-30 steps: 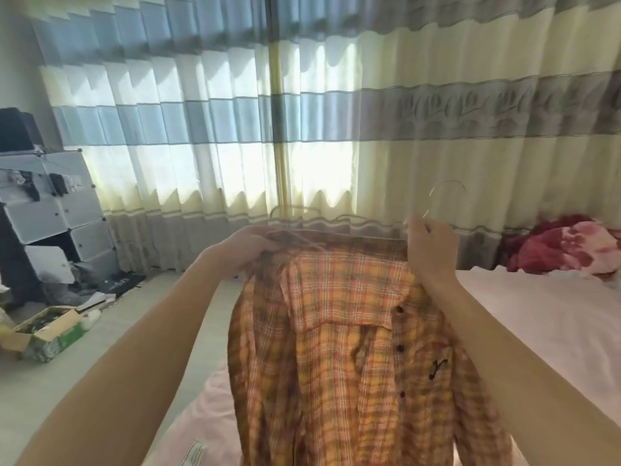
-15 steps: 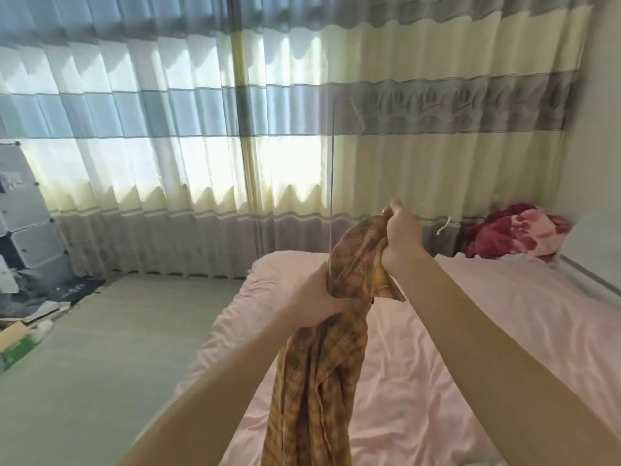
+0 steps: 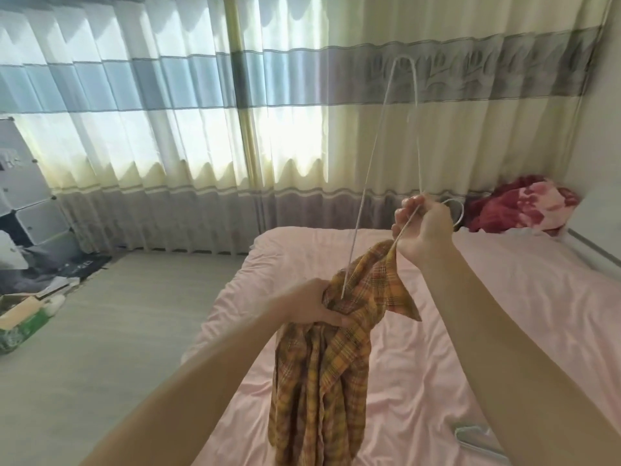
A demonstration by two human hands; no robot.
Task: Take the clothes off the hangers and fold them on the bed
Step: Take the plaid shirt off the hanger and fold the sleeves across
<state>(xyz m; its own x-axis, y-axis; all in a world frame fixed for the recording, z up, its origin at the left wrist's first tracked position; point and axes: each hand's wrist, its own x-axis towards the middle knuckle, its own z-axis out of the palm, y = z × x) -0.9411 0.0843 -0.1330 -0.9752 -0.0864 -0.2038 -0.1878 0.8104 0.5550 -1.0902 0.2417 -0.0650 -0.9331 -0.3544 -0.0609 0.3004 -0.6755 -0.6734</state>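
Near the left edge of the pink-sheeted bed (image 3: 537, 270), the left hand (image 3: 312, 306) grips a bunched orange plaid shirt (image 3: 322, 381) in curled fingers (image 3: 336, 320). The right hand (image 3: 425, 230) pinches a thin white wire hanger (image 3: 370, 169), its lower end inside the shirt.

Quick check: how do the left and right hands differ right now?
The left hand is lower, the right hand higher. The left hand grips the bunched orange-yellow plaid shirt in a fist; the right hand pinches the thin white wire hanger. Both are over the pink bed.
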